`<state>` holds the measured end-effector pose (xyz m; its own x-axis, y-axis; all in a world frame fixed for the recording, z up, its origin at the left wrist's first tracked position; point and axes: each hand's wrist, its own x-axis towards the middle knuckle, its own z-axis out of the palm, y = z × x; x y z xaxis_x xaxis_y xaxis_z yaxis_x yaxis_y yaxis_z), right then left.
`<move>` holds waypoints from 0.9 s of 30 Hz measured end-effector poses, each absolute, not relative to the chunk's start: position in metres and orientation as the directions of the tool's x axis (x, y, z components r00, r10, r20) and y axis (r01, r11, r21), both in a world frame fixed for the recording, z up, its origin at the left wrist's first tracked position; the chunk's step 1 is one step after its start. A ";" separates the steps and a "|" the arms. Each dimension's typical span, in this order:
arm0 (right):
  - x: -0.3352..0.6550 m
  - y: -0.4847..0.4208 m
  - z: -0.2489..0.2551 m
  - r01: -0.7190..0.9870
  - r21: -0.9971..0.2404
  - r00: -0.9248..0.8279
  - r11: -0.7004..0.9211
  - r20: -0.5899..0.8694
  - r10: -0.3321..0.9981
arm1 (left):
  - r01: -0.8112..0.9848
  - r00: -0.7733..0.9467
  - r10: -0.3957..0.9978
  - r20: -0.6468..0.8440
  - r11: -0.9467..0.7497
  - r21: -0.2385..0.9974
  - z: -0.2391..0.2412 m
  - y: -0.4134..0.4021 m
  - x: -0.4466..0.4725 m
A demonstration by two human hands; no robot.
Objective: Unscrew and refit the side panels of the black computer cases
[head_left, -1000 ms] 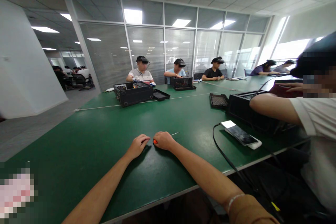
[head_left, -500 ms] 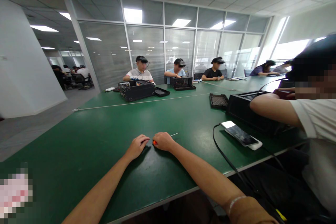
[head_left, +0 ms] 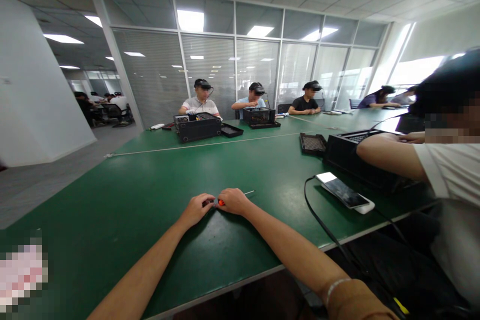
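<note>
Both my hands rest on the green table (head_left: 150,195) in front of me, knuckles nearly touching. My right hand (head_left: 234,201) is closed round a small screwdriver (head_left: 222,203); its orange handle shows at the fist and its thin metal shaft sticks out to the right. My left hand (head_left: 197,208) is curled, its fingertips at the end of the orange handle.
A phone (head_left: 345,192) on a black cable lies to the right. A person sits at my right, arm over a black case (head_left: 356,157). Further black cases (head_left: 197,127) and trays stand at the far side, where three people sit.
My hands have hardly moved. The far person's black case has shifted a little to the right on the table.
</note>
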<state>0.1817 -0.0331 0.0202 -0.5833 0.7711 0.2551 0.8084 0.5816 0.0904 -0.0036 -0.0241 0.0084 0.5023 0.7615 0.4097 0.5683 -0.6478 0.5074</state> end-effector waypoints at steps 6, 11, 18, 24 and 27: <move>0.180 -0.032 0.020 0.809 0.078 -0.580 0.582 0.261 0.772 | 0.579 0.506 0.775 0.378 -0.630 0.518 0.009 -0.024 -0.005; 0.180 -0.033 0.023 0.812 0.075 -0.577 0.579 0.253 0.777 | 0.582 0.497 0.770 0.400 -0.637 0.505 0.009 -0.025 -0.004; 0.180 -0.033 0.023 0.804 0.067 -0.587 0.591 0.243 0.772 | 0.584 0.502 0.772 0.389 -0.635 0.506 0.008 -0.024 -0.005; 0.180 -0.031 0.021 0.799 0.073 -0.594 0.597 0.248 0.765 | 0.582 0.499 0.778 0.382 -0.627 0.518 0.009 -0.025 -0.005; 0.179 -0.030 0.020 0.797 0.073 -0.597 0.600 0.249 0.763 | 0.585 0.498 0.779 0.379 -0.625 0.517 0.010 -0.026 -0.005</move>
<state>0.1793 -0.0297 0.0203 -0.5967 0.7627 0.2493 0.7970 0.5996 0.0733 -0.0049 -0.0259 0.0098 0.4984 0.7795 0.3795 0.5848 -0.6254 0.5166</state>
